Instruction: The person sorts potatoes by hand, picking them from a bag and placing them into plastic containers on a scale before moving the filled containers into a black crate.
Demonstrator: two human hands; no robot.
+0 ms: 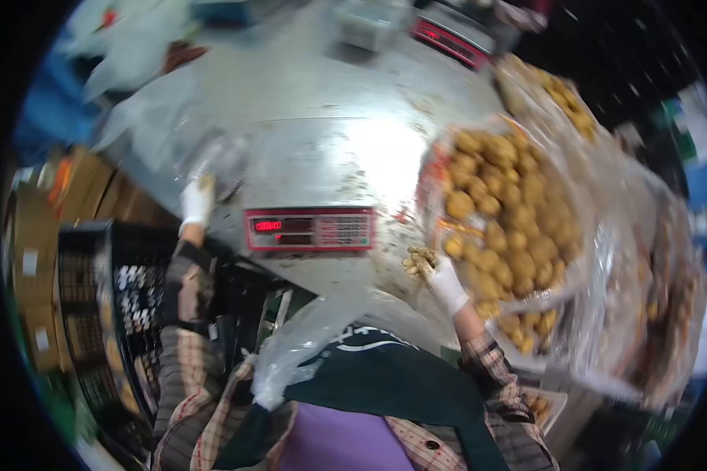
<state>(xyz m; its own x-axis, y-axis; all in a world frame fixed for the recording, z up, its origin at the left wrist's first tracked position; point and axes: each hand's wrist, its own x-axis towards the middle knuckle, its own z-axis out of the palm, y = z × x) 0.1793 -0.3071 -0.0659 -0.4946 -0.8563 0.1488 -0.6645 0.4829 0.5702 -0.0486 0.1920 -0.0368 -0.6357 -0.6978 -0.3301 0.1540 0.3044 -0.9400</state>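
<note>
My left hand (197,202), in a white glove with soiled fingertips, is at the near edge of a crinkled clear plastic bag (218,161) left of the scale, its fingers closed against the plastic. My right hand (441,281) wears a similar glove with brown, dirty fingers. Those fingers are loosely apart, over the table beside a big clear bag of potatoes (518,212), and I make out no object in them. Between my hands is a scale (310,229) with a red-framed display and a bare metal plate (306,161).
Another scale (452,41) is at the far side of the metal table (291,82). More bagged potatoes (565,102) lie at the far right. Plastic sheeting (145,118) covers the left edge. Black crates (141,306) and cardboard boxes (35,275) stand at the lower left.
</note>
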